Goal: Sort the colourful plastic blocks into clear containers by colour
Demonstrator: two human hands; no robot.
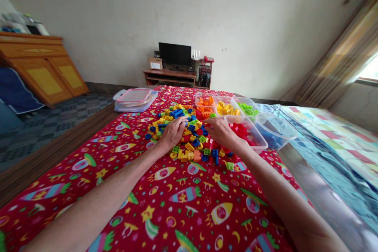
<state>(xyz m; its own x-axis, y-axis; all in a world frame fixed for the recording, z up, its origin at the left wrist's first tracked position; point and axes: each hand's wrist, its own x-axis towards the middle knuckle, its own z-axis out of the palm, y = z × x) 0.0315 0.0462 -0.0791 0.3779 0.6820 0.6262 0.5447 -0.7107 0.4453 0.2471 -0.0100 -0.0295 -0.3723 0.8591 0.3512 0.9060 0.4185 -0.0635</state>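
A mixed pile of toy building bricks (pixel 189 147) lies on the red patterned tablecloth (pixel 183 181). My left hand (pixel 173 132) rests over the pile's left half, its fingers closed together; whatever they hold is hidden. Across from it, my right hand (pixel 222 130) reaches over the pile's right side with its fingers stretched toward the middle, and no brick shows in it. Just behind these fingers is a light green brick (pixel 213 115). Clear plastic boxes beside my right hand hold sorted bricks: red bricks (pixel 240 132), orange bricks (pixel 206 101), yellow bricks (pixel 226 108) and green bricks (pixel 247 109).
A round clear tub (pixel 291 132) with blue bricks stands at the table's right edge. Stacked lids (pixel 134 100) lie at the far left. Behind the table are a monitor (pixel 175 55) on a desk and a wooden cabinet (pixel 41 71); a bed (pixel 333 134) is at right.
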